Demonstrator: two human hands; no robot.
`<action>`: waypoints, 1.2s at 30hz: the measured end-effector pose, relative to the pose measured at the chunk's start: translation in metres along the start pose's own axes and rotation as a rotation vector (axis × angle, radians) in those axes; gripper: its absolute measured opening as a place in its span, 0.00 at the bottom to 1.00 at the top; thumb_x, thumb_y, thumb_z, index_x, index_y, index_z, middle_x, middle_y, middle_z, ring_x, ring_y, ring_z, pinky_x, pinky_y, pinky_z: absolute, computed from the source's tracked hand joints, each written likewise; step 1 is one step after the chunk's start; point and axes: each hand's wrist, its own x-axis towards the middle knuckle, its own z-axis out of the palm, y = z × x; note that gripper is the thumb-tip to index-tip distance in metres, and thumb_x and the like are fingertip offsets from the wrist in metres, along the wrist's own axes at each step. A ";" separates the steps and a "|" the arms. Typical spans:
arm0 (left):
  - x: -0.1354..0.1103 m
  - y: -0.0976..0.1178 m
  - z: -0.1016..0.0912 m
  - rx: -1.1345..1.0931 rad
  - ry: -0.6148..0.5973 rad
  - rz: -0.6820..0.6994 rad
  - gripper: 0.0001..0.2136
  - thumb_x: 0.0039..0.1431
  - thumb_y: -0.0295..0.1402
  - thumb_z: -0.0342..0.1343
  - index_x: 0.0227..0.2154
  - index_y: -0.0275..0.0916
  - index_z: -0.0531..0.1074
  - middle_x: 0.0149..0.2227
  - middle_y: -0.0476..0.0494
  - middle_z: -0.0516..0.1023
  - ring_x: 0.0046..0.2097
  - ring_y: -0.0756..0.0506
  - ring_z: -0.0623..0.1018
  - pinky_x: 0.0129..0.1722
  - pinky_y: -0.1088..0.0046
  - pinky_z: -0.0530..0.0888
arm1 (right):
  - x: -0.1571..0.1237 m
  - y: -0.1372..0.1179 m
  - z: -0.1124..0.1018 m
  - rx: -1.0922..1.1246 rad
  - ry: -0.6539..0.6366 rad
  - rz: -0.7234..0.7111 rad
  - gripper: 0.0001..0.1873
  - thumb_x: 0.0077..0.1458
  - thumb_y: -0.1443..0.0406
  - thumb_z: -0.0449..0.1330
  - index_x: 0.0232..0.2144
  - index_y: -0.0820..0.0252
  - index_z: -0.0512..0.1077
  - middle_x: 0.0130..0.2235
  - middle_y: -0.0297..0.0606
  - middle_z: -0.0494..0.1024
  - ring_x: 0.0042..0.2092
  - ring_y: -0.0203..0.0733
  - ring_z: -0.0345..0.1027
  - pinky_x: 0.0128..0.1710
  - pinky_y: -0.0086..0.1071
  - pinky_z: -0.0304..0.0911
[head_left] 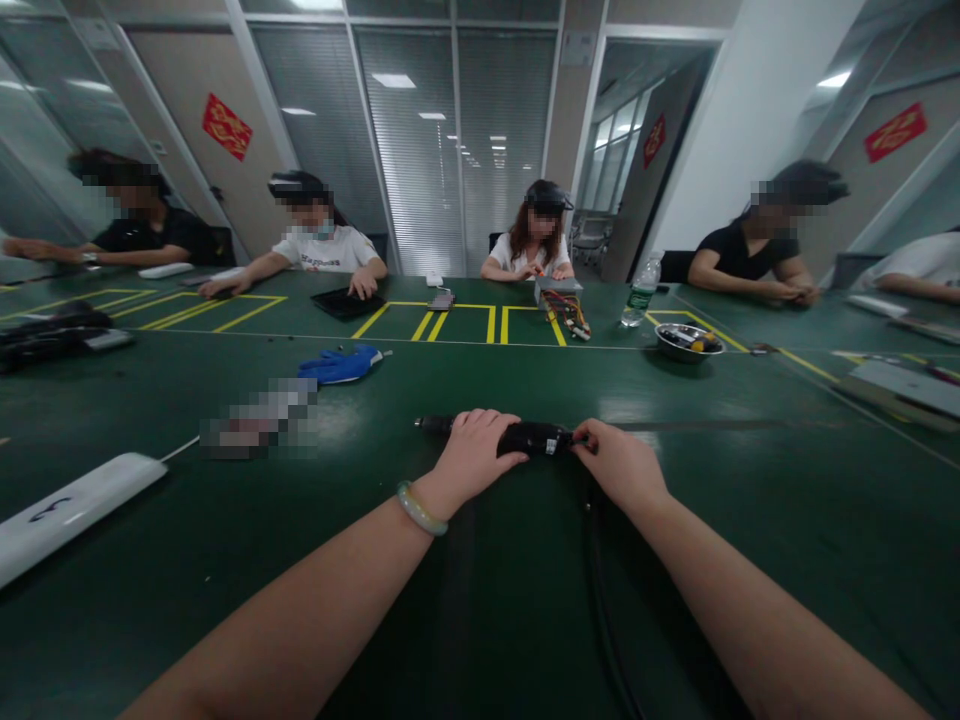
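Observation:
A black electric screwdriver lies sideways just above or on the green table, its metal tip pointing left. My left hand wraps over the middle of its body, the thumb along the near side. At the tail end, my right hand pinches the cable end or plug with closed fingertips, which partly hide it. From near there a black cable runs down over the table toward me. I cannot tell whether the plug sits fully in the tool.
To the left are a white power strip and a blue glove. Across the green table stand a water bottle, a metal bowl of small parts, and a metal box with coloured wires. Several people sit opposite.

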 end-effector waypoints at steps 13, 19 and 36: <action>0.000 -0.001 0.001 -0.002 -0.006 -0.009 0.21 0.59 0.47 0.56 0.53 0.47 0.66 0.49 0.44 0.72 0.52 0.39 0.69 0.54 0.57 0.60 | 0.001 0.005 -0.003 0.034 -0.015 0.045 0.10 0.56 0.58 0.61 0.41 0.49 0.70 0.31 0.29 0.74 0.28 0.37 0.67 0.24 0.29 0.51; -0.001 0.000 0.000 -0.007 0.010 0.003 0.21 0.59 0.49 0.56 0.52 0.47 0.67 0.48 0.45 0.72 0.51 0.39 0.69 0.53 0.57 0.60 | 0.000 0.005 -0.002 0.040 -0.006 0.019 0.09 0.56 0.60 0.61 0.41 0.48 0.70 0.30 0.28 0.74 0.29 0.37 0.67 0.25 0.28 0.52; -0.005 -0.006 -0.009 0.061 -0.028 0.046 0.24 0.54 0.54 0.57 0.48 0.46 0.69 0.44 0.44 0.72 0.47 0.40 0.70 0.47 0.61 0.62 | -0.004 0.000 -0.007 0.050 -0.019 -0.102 0.13 0.53 0.55 0.64 0.41 0.46 0.73 0.31 0.28 0.74 0.30 0.37 0.67 0.26 0.28 0.52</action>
